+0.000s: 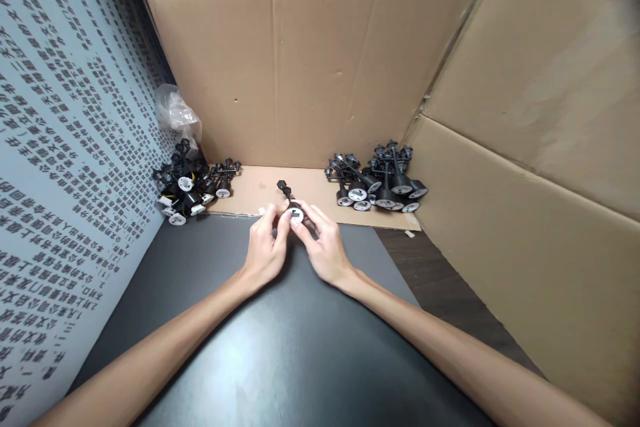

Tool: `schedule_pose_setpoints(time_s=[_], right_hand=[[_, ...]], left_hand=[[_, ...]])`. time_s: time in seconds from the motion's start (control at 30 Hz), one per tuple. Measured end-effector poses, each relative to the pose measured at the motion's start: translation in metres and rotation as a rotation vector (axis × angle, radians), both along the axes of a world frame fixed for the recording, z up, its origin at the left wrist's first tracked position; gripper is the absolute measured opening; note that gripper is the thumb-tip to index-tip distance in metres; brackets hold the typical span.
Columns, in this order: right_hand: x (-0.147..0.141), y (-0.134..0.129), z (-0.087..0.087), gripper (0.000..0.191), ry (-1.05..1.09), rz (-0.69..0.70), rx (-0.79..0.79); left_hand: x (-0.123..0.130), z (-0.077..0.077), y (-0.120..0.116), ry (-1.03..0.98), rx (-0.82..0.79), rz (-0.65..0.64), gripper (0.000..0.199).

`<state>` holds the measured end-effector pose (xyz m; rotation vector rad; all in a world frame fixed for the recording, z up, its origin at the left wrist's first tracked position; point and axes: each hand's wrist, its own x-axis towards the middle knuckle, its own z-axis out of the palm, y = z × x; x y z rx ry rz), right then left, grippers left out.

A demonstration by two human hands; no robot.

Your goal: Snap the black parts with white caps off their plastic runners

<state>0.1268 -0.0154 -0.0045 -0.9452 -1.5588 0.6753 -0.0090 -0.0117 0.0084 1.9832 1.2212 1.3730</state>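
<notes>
Between my two hands is a small black miniature street lamp (295, 214), its round white base turned toward me. The lantern heads point away toward the back. My left hand (266, 243) grips the base from the left, with thumb and fingers closed on its edge. From the right, my right hand (325, 243) holds the same base, thumb at the near rim and fingers along the side. The fingers hide part of the lamp's post. A dark rectangular opening shows in the white base.
Several similar lamps lie in a pile (185, 183) at the left and another pile (383, 180) at the right, on a cardboard sheet (270, 180). A clear plastic bag (177, 110) is behind the left pile. Cardboard walls (300, 67) and a printed panel (75, 147) enclose the dark table (300, 353).
</notes>
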Motion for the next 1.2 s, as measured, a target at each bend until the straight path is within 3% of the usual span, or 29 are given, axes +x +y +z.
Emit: schedule_pose_setpoints(time_s=[0.27, 0.63, 0.9, 1.2], right_hand=[[-0.0015, 0.0005, 0.0011, 0.036, 0.067, 0.035, -0.007], [-0.0006, 0.0005, 0.0022, 0.034, 0.068, 0.007, 0.014], [0.0027, 0.0013, 0.0038, 0.033, -0.048, -0.045, 0.059], [0.0012, 0.0035, 0.0006, 0.035, 0.006, -0.016, 0.016]], left_hand=[[0.0008, 0.0007, 0.0004, -0.004, 0.030, 0.006, 0.019], [0.0012, 0.0007, -0.0003, -0.008, 0.025, 0.002, 0.019], [0.0012, 0.0002, -0.0004, 0.024, 0.069, 0.013, 0.021], [0.0014, 0.0000, 0.0013, 0.017, 0.061, 0.006, 0.022]])
